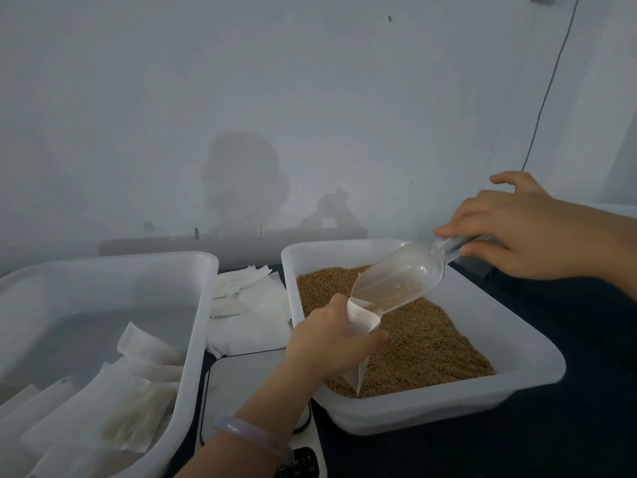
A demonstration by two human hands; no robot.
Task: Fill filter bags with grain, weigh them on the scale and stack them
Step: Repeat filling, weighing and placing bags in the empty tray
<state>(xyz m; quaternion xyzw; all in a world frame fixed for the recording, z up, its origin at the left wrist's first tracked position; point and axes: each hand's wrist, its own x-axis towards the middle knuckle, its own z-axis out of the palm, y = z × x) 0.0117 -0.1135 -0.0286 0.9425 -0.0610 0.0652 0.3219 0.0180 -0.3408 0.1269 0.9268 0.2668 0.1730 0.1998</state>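
Note:
My left hand grips a white filter bag upright over the grain tray, its mouth open at the top. My right hand holds the handle of a clear plastic scoop, tilted down so its lip sits in the bag's mouth. A little grain lies in the scoop's tip. Brown grain covers the tray floor. A white scale lies under my left forearm, between the two trays. Filled filter bags lie piled in the left tray.
A loose pile of empty white filter bags lies behind the scale, between the trays. The grey wall stands close behind. A dark tabletop shows to the right of the grain tray. A cable hangs down the wall at right.

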